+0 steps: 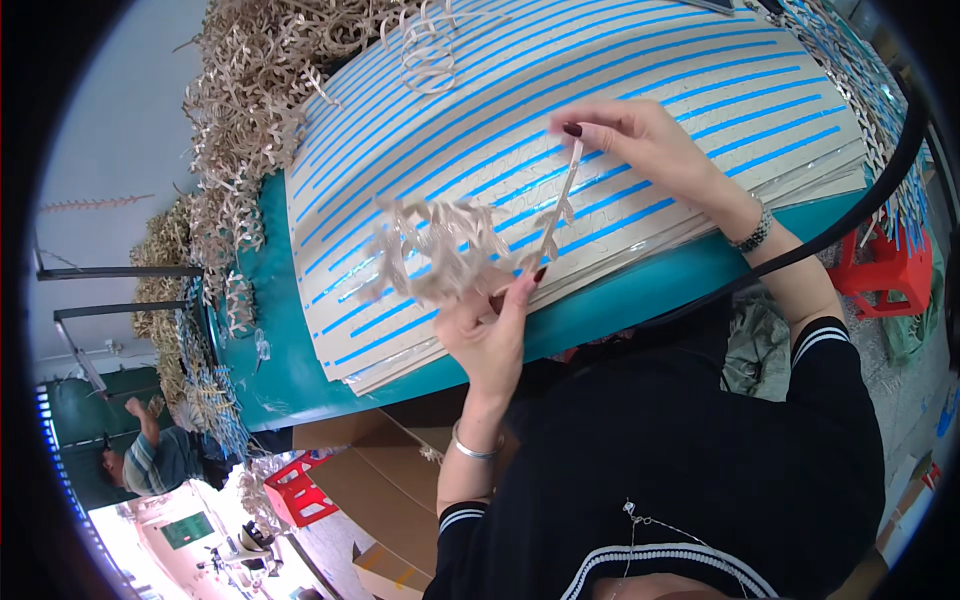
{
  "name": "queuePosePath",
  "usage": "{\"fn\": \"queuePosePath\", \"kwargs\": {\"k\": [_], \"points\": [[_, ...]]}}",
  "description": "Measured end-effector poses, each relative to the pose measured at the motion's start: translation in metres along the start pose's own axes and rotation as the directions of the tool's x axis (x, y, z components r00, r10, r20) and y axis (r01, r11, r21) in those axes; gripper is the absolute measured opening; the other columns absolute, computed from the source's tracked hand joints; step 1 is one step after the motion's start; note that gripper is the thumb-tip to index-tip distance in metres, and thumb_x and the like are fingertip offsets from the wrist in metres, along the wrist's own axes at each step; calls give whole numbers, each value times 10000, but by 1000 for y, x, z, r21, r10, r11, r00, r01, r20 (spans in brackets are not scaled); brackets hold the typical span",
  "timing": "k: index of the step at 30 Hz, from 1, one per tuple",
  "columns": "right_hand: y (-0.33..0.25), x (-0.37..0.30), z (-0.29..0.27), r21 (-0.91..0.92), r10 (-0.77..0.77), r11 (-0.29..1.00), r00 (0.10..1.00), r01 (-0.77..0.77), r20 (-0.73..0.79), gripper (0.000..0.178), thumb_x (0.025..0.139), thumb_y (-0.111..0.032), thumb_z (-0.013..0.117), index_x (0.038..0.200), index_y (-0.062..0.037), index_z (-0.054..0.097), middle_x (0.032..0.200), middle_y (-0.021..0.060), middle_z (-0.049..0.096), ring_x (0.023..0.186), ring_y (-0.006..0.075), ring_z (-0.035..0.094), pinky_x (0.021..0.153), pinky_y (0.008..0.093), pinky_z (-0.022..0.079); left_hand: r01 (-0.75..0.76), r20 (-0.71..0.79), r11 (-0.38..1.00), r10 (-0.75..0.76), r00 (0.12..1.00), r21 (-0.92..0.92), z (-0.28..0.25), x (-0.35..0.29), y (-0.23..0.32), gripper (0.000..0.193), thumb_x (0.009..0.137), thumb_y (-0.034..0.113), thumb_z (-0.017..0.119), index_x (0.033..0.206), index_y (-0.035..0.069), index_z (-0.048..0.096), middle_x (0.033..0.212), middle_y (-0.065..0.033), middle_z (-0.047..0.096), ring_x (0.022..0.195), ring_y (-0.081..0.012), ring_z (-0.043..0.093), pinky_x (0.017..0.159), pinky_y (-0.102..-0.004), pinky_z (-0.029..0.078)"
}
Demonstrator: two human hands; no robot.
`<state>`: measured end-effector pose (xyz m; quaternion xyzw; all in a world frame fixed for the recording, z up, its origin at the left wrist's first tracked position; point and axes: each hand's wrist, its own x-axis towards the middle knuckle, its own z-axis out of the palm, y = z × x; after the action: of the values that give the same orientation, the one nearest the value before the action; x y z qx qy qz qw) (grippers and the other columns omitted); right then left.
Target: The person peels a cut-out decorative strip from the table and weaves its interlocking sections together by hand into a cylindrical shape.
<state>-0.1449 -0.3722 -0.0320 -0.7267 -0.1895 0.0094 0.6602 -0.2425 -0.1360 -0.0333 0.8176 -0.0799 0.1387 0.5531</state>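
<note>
My left hand: thumb and finger pinched on the lower part of a beige leafy trim strip, leafy bunch beside them; my right hand: fingertips pinched on its upper end; strip slanting above blue-striped beige sheets on a green tabletop.

A green tabletop is carrying a stack of blue-striped cream sheets along its near edge, while a tangled heap of beige leafy strips is lying along its left edge.
</note>
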Motion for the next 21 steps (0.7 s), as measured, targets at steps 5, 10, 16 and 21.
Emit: {"fn": "queuePosePath", "kwargs": {"k": [5,10,16,21], "points": [[-28,-15,14,718,77,637,950,-280,302,487,982,-410,445,1198,6,575,1112,143,651,1025,173,626,911,293,480,-84,-114,978,62,991,-190,9,-7,-1,78,826,34,705,812,-32,667,747,-45,622,686,-81,539,625,-218,402],[-42,-20,35,492,11,867,992,-74,129,329,965,-305,516,1060,-1,598,986,134,677,923,177,654,863,327,512,-78,-55,970,67,996,-229,8,-8,-8,73,845,35,686,819,-32,675,761,-36,618,662,-79,542,619,-211,418],[-52,-16,40,620,156,762,982,-186,102,257,958,-256,530,1021,-18,603,939,131,683,841,189,674,740,322,552,18,50,988,-10,999,-152,-8,0,22,109,860,65,671,849,-40,696,728,-31,641,606,-54,510,536,-194,363],[-25,-5,29,787,329,558,941,-264,83,237,956,-214,522,1043,-6,597,947,141,685,875,228,679,728,324,567,187,151,939,-148,977,-290,-14,13,38,105,826,45,689,883,-41,703,690,-72,655,543,-72,545,500,-199,417]]}}
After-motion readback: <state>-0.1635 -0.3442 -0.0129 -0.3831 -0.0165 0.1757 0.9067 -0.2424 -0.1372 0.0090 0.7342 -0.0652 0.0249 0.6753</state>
